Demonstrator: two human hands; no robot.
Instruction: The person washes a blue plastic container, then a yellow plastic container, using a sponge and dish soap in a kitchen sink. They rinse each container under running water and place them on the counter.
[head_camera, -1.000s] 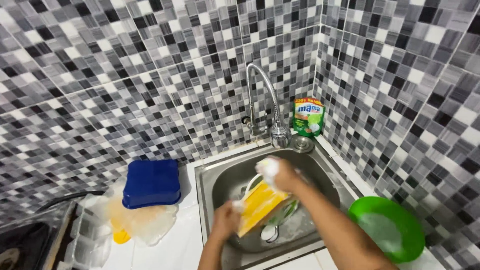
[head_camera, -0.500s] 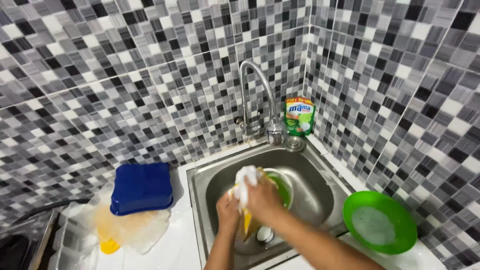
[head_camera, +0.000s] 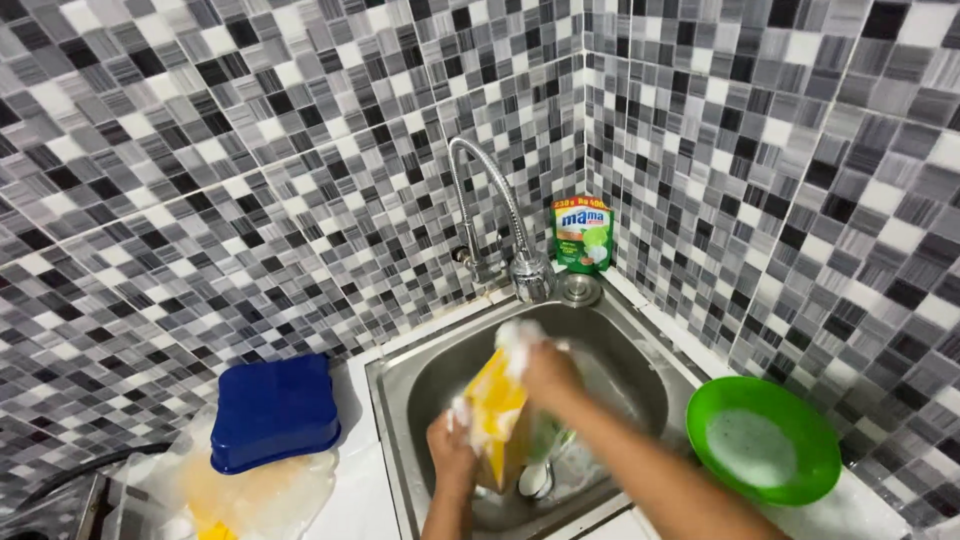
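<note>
Head view. The person works over a steel sink (head_camera: 640, 345) set into the corner of a wall of grey, black and white mosaic tile. A yellow rectangular container (head_camera: 497, 415) is held inside the basin rather than over the tabletop, a position that keeps foam and runoff within the sink.

The left hand (head_camera: 452, 448) grips the container at its lower left edge, fingers closed on that edge, and holds it tilted up on end so that one broad face is turned toward the other hand. The right hand (head_camera: 548, 372) is at the container's upper right corner, its fingers closed around a foamy white sponge (head_camera: 518, 338) and pressing it against the container. The container therefore lies between the two hands, touching both; soap foam also shows at the left fingers.

Below the container, a spoon (head_camera: 537, 480) and some green ware lie on the basin floor. The curved faucet (head_camera: 490, 205) stands behind the basin; whether water is running cannot be told. A green detergent pouch (head_camera: 583, 235) stands upright in the corner, near the faucet base.

On the tabletop to the right of the sink sits a green plate (head_camera: 810, 440), foam-covered. To the left lies an upturned blue container (head_camera: 275, 410) on clear plastic wrapping (head_camera: 260, 495).
</note>
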